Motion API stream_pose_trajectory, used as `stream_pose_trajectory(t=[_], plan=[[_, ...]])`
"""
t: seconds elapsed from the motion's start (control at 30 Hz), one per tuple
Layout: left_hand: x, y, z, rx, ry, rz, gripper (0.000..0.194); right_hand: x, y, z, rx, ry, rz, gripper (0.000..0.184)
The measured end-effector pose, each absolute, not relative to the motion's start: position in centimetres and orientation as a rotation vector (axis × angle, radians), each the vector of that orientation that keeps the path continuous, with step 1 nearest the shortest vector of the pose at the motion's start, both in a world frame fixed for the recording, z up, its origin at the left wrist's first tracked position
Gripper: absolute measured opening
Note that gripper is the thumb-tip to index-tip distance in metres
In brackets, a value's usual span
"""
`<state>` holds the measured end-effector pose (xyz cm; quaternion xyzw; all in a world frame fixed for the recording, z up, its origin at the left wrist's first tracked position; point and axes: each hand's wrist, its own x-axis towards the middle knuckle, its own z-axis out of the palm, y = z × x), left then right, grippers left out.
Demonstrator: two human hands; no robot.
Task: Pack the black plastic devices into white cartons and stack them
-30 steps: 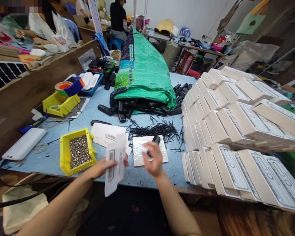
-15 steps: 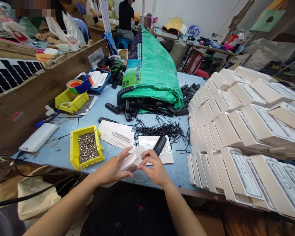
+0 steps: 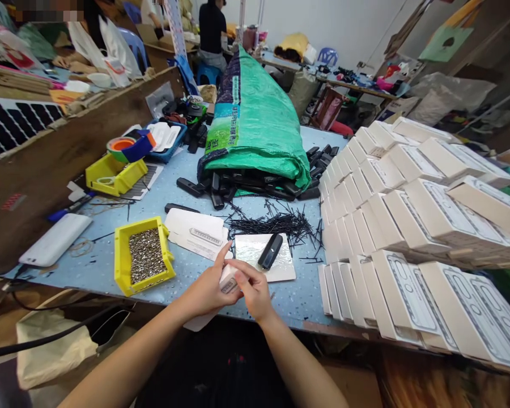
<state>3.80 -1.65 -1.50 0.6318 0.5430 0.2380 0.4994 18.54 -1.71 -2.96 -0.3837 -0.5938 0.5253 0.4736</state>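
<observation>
Between my two hands, over the front edge of the table, is a small white cardboard box [image 3: 228,281]. My left hand [image 3: 210,289] wraps round it from the left, index finger pointing up. On the end of the box, the fingers and thumb of my right hand [image 3: 255,289] are closed. Just beyond lies a black plastic handle-like piece [image 3: 271,251] on a white card with a shiny sheet [image 3: 243,249]. To its left is a flattened white printed carton [image 3: 195,231]. A heap of thin black rods [image 3: 276,222] lies behind the card.
Stacked white boxes [image 3: 391,226] fill the right side. A yellow bin of small metal parts [image 3: 147,255] stands left, near a white phone-like slab [image 3: 55,239]. Behind, a green sack [image 3: 263,124] spills black pieces. A second yellow bin [image 3: 114,175] holds tape rolls. People sit farther back.
My right hand has moved left and closed over the box's end, where an open flap showed before. The box is now more covered by my hands. The view has shifted slightly.
</observation>
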Motion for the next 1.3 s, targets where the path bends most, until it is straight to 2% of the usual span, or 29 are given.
stream_pose_trajectory(t=[0.13,0.23,0.33,0.4,0.47,0.57,0.63,0.87,0.93,1.03,1.13,1.2,1.27,1.3], plan=[[3.0,-1.4,-2.6,1.393,1.31,0.646,0.103,20.5,-0.9,-4.1,-0.91,-1.949,0.994,0.039],[1.3,-1.2,-3.7,0.963,1.264,0.759,0.096,25.0,2.1,-4.7,-1.207,-2.383,0.743,0.051],[-0.5,-0.8,-4.1,0.465,1.087,0.918,0.076,29.0,4.8,-4.5,-1.387,-2.604,0.522,0.052],[-0.9,-0.5,-4.0,0.237,1.057,1.098,0.052,29.7,5.1,-4.0,-1.332,-2.496,0.612,0.037],[-0.3,-0.3,-3.8,0.059,1.102,1.255,0.033,28.3,4.4,-3.4,-1.268,-2.098,0.746,0.029],[1.7,-0.5,-3.7,-0.119,1.131,1.319,0.025,24.1,2.3,-2.7,-1.104,-1.447,0.782,0.04],[2.9,-0.8,-3.6,-0.171,1.096,1.292,0.022,21.6,1.4,-2.4,-1.025,-1.302,0.74,0.042],[3.0,-1.3,-3.5,-0.091,1.149,1.449,0.019,21.3,0.6,-1.0,-1.216,-1.667,0.573,0.04],[3.0,-1.5,-3.6,0.036,1.156,1.392,0.021,21.6,0.4,-0.8,-1.233,-1.728,0.531,0.042],[2.8,-2.1,-4.3,0.442,1.273,1.186,0.041,21.4,0.0,-0.9,-1.138,-1.663,0.607,0.048],[2.3,-2.5,-4.9,1.206,1.572,1.186,0.078,21.6,-0.5,-1.1,-1.049,-1.611,0.678,0.061],[2.1,-2.6,-5.1,1.663,1.573,1.038,0.085,22.7,-0.4,-1.3,-0.967,-1.754,0.84,0.068],[2.1,-2.6,-5.0,1.809,1.491,0.789,0.073,24.9,0.4,-1.8,-1.031,-1.92,0.933,0.051],[2.2,-2.6,-4.9,1.784,1.493,0.723,0.068,26.5,1.1,-2.3,-1.191,-1.954,0.877,0.04]])
